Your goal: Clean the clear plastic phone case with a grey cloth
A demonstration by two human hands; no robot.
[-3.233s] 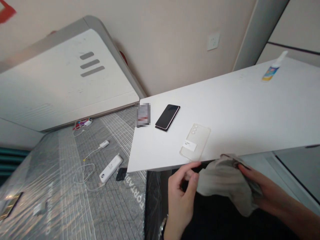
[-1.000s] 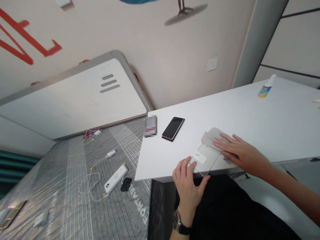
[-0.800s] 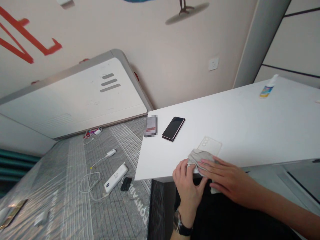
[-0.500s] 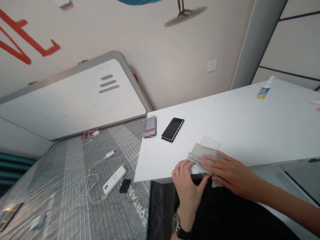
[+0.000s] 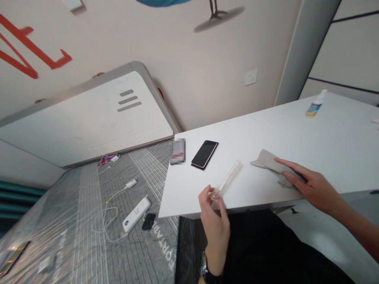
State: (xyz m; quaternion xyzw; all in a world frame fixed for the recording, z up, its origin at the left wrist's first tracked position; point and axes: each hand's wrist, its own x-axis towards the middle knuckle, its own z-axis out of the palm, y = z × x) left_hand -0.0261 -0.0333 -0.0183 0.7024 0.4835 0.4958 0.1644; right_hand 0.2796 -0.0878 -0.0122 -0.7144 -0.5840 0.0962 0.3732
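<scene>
A clear phone case (image 5: 231, 176) is tilted on its edge above the white table, its near end pinched in my left hand (image 5: 213, 211). My right hand (image 5: 310, 183) grips a grey cloth (image 5: 268, 162) over the table, to the right of the case. Thumb and fingers press on the cloth's right part, while its left end spreads loose. A dark-screened phone (image 5: 205, 154) lies on the table beyond my left hand, on top of a dark flat object. My left wrist wears a watch.
The white table (image 5: 284, 126) holds a spray bottle (image 5: 314, 104) at the far right and a blurred-out packet (image 5: 178, 151) at its left corner. On the plastic-covered bed (image 5: 85, 205) lie a white power bank (image 5: 136, 213), a small black object (image 5: 148, 221) and cables.
My right hand has drawn the grey cloth off the phone case and moved right with it. My left hand has turned the case up on its edge, away from the cloth.
</scene>
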